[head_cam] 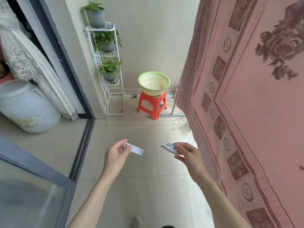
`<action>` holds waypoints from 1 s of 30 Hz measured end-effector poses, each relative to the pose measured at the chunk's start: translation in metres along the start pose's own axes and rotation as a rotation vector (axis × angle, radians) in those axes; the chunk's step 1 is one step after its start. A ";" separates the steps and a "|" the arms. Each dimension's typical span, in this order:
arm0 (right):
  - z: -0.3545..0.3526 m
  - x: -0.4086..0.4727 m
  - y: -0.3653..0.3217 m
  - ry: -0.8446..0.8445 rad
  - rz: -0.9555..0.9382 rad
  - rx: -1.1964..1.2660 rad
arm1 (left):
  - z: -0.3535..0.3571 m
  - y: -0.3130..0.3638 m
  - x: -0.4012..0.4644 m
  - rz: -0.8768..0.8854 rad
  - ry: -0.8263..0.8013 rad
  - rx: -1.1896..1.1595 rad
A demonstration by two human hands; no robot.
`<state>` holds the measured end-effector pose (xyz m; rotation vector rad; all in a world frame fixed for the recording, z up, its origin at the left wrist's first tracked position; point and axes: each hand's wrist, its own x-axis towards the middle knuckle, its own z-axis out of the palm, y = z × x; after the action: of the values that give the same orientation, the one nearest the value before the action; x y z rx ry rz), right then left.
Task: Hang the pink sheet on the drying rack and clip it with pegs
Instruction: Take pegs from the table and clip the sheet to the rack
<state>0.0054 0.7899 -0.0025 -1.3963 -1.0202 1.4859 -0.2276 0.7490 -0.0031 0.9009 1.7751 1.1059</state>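
The pink sheet (250,96), printed with dark roses and a patterned border, hangs down the whole right side of the view. The top of the drying rack is out of frame; only a metal pipe (174,109) of it shows low by the wall. My left hand (115,155) pinches a white peg (135,149) by its ring end, over the tiled floor. My right hand (187,153) holds a second white peg (169,148), a short way left of the sheet's edge. Both hands sit at about the same height, apart from each other.
An orange plastic stool (152,105) with a green-rimmed basin (153,83) stands against the far wall. A white wire shelf (113,102) with potted plants stands to its left. A dark-framed sliding door (69,76) and a pale barrel (28,106) are on the left.
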 end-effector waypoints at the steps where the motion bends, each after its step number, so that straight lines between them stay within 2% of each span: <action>1: 0.009 0.018 -0.008 -0.008 0.011 0.013 | -0.003 0.009 0.023 -0.008 0.004 0.007; 6: 0.039 0.113 -0.033 0.002 0.114 0.174 | 0.003 0.032 0.129 -0.055 -0.037 0.029; 10: 0.050 0.209 -0.058 0.044 0.123 0.311 | 0.023 0.056 0.224 -0.084 -0.112 0.014; 15: 0.063 0.333 -0.097 0.019 0.129 0.536 | 0.055 0.118 0.349 -0.022 -0.204 -0.045; 20: 0.088 0.445 -0.151 0.041 0.170 0.656 | 0.078 0.190 0.455 0.054 -0.311 -0.109; 25: 0.109 0.533 -0.188 0.013 0.205 0.641 | 0.095 0.224 0.551 -0.015 -0.359 -0.184; 30: 0.118 0.615 -0.201 0.119 0.181 0.795 | 0.126 0.255 0.659 -0.165 -0.467 -0.361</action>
<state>-0.1234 1.4353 -0.0026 -0.9827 -0.1661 1.6533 -0.3353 1.4588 0.0181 0.7055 1.1970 0.9708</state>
